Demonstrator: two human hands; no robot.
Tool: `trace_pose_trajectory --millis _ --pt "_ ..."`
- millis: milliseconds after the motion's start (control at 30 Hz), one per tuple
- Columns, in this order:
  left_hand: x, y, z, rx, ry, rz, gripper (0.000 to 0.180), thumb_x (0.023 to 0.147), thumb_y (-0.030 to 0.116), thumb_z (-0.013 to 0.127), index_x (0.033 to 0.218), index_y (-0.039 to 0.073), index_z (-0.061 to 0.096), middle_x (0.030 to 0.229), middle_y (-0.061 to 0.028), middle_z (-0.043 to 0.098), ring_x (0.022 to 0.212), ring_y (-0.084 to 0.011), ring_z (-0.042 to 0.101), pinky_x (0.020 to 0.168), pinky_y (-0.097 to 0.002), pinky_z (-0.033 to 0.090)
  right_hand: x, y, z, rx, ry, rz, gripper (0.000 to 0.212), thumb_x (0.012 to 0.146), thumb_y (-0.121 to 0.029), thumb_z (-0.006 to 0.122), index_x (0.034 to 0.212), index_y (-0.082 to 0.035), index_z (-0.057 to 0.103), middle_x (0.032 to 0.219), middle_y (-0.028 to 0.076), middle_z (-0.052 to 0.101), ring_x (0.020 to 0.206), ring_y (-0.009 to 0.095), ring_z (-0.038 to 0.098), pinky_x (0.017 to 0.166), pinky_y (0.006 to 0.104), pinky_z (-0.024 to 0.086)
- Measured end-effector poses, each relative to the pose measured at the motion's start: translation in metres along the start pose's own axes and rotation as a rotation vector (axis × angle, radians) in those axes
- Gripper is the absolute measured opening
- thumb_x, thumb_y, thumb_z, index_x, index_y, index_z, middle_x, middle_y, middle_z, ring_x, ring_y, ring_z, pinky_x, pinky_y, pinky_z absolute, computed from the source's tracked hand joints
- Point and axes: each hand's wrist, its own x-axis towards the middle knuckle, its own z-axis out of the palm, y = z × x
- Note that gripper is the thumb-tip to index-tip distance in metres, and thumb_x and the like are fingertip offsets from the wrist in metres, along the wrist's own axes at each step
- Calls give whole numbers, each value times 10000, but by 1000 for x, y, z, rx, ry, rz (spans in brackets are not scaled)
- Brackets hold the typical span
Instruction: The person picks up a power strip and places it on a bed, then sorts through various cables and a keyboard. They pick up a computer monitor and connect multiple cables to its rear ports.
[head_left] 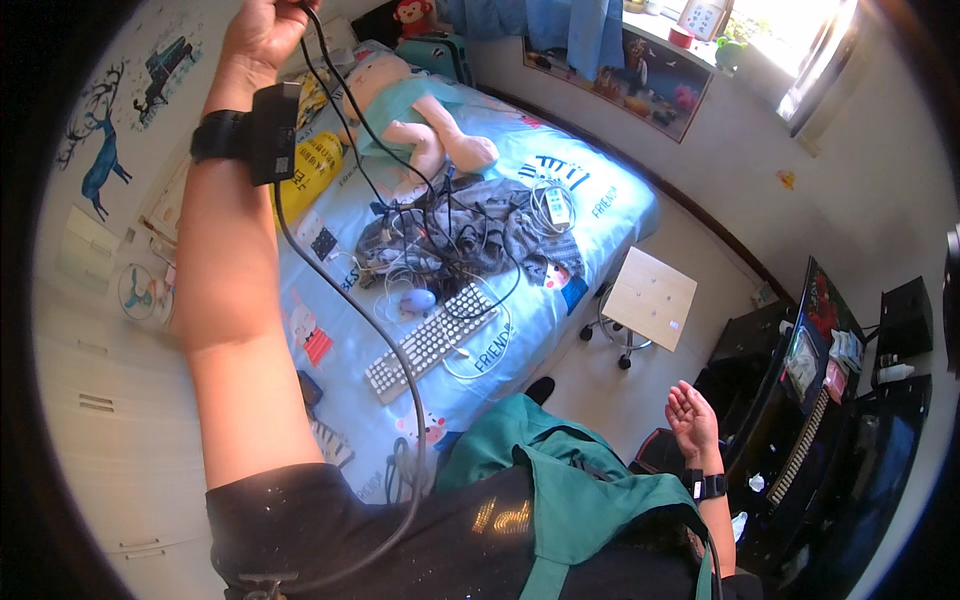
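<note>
High at the upper left, my left hand (258,38) pinches a black cable (343,95), with its fingertips partly cut off by the top edge. The cable drops in two strands to a tangle of black and white cables (440,225) on the bed. Under that tangle is a crumpled dark grey cloth (515,215). My right hand (692,422) is low at the right beside the black desk, palm up, fingers apart and holding nothing. A white keyboard (432,343) and a pale mouse (417,300) lie just nearer than the tangle.
The blue patterned bed (590,195) also bears a white power strip (556,207), a large pink plush toy (420,125) and a yellow bag (312,175). A square wheeled stool (650,298) stands to its right. The black desk (765,420) holds small packets.
</note>
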Motion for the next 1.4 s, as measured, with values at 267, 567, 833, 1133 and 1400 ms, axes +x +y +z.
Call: trace_pose_trajectory --millis 267,567,833,1133,1400 --pt "-65 -105 -9 -448 297 -286 110 869 19 383 853 -33 478 863 -167 555 783 -230 563 877 -421 425 17 -36 89 -201 -370 27 305 879 -213 462 1123 -31 491 1010 70 584 864 127 571 767 271 461" --pt "-227 -196 105 -464 121 -307 95 823 -53 434 873 19 470 922 -116 519 888 -181 517 833 -288 411 46 -50 277 -135 -880 445 445 907 -388 355 1094 -5 484 1005 136 583 921 207 580 814 312 463" --pt "-285 -199 42 -762 45 -562 222 839 116 470 1040 21 478 811 -113 583 896 -242 563 959 -376 334 73 -91 329 -132 -773 233 251 821 -28 491 1043 84 461 705 11 501 520 19 389 440 121 313" --pt "-296 -242 -148 -817 982 -597 164 843 95 454 733 -19 497 529 -16 452 464 -123 453 712 -313 488 62 -173 359 -184 -859 -191 391 812 -46 432 1185 70 396 830 47 561 439 17 302 398 149 256" --pt "-262 -295 -257 -807 1224 -747 142 858 11 373 821 -50 496 770 -134 582 737 -235 604 736 -376 510 60 -213 362 -140 -872 -549 406 851 -67 391 1230 70 343 980 125 578 465 15 315 412 135 276"
